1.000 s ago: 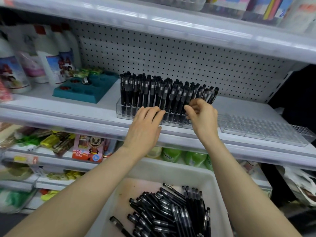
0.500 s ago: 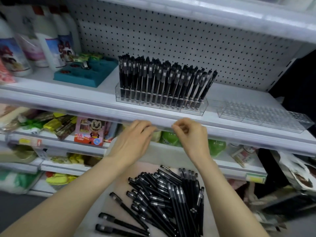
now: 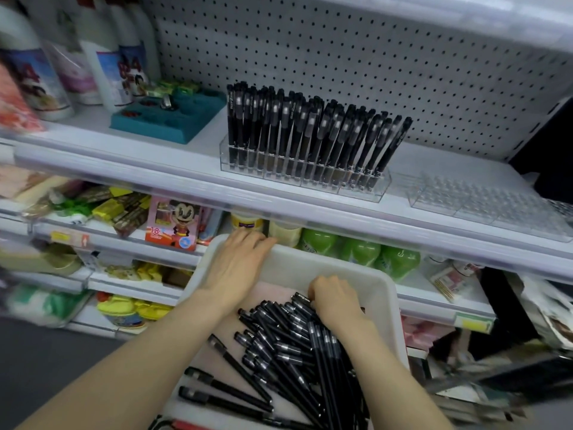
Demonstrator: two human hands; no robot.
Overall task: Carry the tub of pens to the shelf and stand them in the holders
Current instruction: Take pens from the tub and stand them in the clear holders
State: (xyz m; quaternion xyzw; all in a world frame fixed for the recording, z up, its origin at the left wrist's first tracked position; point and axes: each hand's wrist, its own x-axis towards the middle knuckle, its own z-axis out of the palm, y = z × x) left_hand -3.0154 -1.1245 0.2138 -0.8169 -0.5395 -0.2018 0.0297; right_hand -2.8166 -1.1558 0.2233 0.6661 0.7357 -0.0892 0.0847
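- Both hands have come down since half a second ago: they were level with the shelf's front edge and are now at the tub. The view has dipped with them.
- Loose pens [image 3: 288, 352], black and capped, lie heaped in the tub's right half. Three lie apart at the near left.
- Right hand [image 3: 336, 301] rests knuckles up on the far end of the heap, fingers curled down among the pens. Its fingertips are hidden, so whether it has closed on a pen cannot be told.
- Left hand [image 3: 235, 265] lies palm down on the tub's far left corner. Its fingers are nearly straight, reach over the rim and hold nothing.
- Tub [image 3: 400, 321], white, sits in front of the lower shelving and below the pen shelf.
- Green bottles [image 3: 359, 251] and a cartoon box [image 3: 173, 221] stand on the level just beyond the tub.
- Shelf [image 3: 155, 159] above carries a clear holder [image 3: 304, 184] packed with standing pens [image 3: 310, 135], those at the right leaning right. This stock is unchanged from the earlier frame.
- Second holder [image 3: 483, 200], also clear, lies to the right of the first.
- Teal tray [image 3: 173, 119] and white bottles [image 3: 105, 57] stand to the left, and the pegboard [image 3: 341, 57] is behind.
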